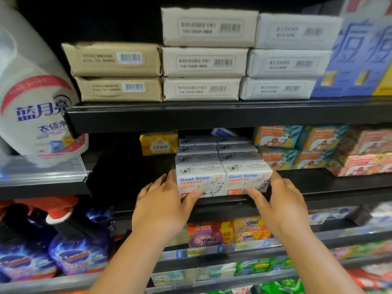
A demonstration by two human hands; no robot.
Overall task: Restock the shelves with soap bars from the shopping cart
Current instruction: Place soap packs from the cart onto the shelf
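The middle shelf (339,185) carries two side-by-side rows of white Goat Soap boxes (218,154) running from its front edge straight back. The front pair sits at that edge, wide faces toward me, squarely between my hands, so neither hand is nearer. My left hand (161,206) clasps the left front box (200,179) at its outer corner, thumb on the face and index finger along the side. My right hand (282,206) mirrors it on the right front box (247,177). Any push, I judge, must go straight back along the rows, both hands together.
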